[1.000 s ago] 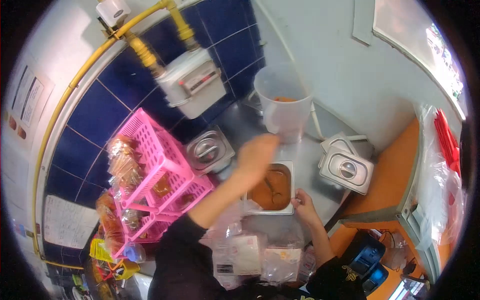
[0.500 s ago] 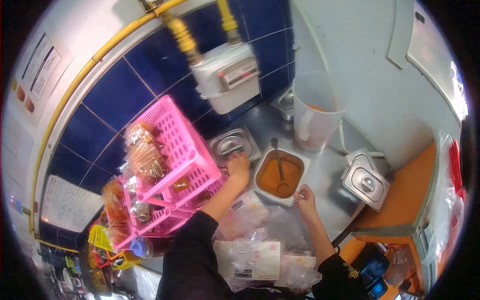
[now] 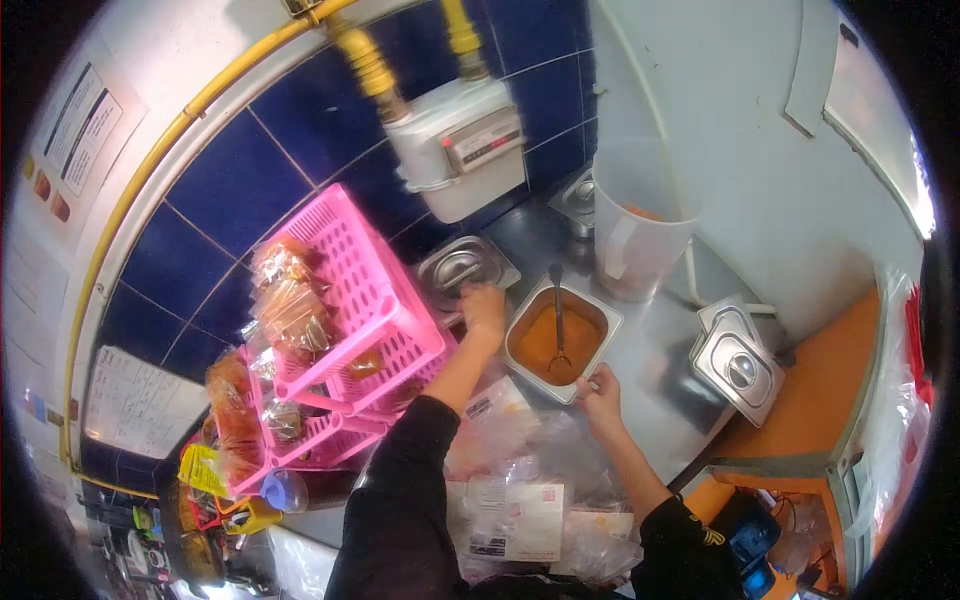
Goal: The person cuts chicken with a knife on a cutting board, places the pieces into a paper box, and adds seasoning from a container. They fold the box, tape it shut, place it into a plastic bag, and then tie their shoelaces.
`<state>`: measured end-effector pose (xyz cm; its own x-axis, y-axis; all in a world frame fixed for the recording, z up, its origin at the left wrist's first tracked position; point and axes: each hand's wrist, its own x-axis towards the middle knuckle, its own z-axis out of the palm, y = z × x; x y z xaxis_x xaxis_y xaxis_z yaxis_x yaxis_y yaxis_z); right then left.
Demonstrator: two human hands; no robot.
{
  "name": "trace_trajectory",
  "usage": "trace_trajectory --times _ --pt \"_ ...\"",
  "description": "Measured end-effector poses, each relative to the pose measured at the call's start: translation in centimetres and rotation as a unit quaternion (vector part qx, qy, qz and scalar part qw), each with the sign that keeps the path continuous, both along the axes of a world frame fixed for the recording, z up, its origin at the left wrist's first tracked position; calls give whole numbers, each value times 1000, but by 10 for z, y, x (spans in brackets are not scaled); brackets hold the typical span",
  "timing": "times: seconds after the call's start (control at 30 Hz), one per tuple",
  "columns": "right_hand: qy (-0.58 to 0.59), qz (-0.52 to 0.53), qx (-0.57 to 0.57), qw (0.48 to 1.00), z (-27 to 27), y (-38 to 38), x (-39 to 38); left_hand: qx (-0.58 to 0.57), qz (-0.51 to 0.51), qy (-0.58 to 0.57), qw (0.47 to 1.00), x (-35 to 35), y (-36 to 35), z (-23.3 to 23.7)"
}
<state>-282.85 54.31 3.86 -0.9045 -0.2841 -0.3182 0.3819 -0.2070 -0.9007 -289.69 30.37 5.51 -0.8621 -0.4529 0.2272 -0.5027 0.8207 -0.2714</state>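
A square steel pan (image 3: pixel 604 361) of orange-brown sauce stands on the steel counter, with a dark-handled utensil (image 3: pixel 558 312) resting in it. My right hand (image 3: pixel 601 391) pinches the pan's near right corner. Just left of the pan, my left hand (image 3: pixel 484 308) is at the near edge of a lidded steel container (image 3: pixel 490 262); its fingers are bent, partly hidden, and I cannot make out whether they grip it.
Pink baskets (image 3: pixel 345 255) with wrapped food stand at the left. A tall clear bucket (image 3: pixel 640 240) is behind the pan. Steel lids (image 3: pixel 738 368) lie at the right. Plastic bags and a paper packet (image 3: pixel 515 520) lie in front. A gas meter (image 3: pixel 460 150) hangs above.
The pan has shifted slightly left in view, and the utensil in it stands more upright. My right hand is still at its corner. My left hand has moved slightly right and up in view.
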Motion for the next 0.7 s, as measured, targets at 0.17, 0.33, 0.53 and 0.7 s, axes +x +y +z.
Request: trace_trajectory --times 0.17,0.33,0.53,0.7 --pt "2 7 9 1000 -10 -22 -3 -57 7 -13 998 -22 -24 -8" --pt "19 -6 -1 1000 -27 -53 -5 21 58 -57 997 -35 -28 6" --pt "-8 27 -56 998 -16 -70 -3 -82 76 33 993 -30 -10 20" --pt "123 179 201 955 28 -7 -2 201 -221 27 954 55 56 143"
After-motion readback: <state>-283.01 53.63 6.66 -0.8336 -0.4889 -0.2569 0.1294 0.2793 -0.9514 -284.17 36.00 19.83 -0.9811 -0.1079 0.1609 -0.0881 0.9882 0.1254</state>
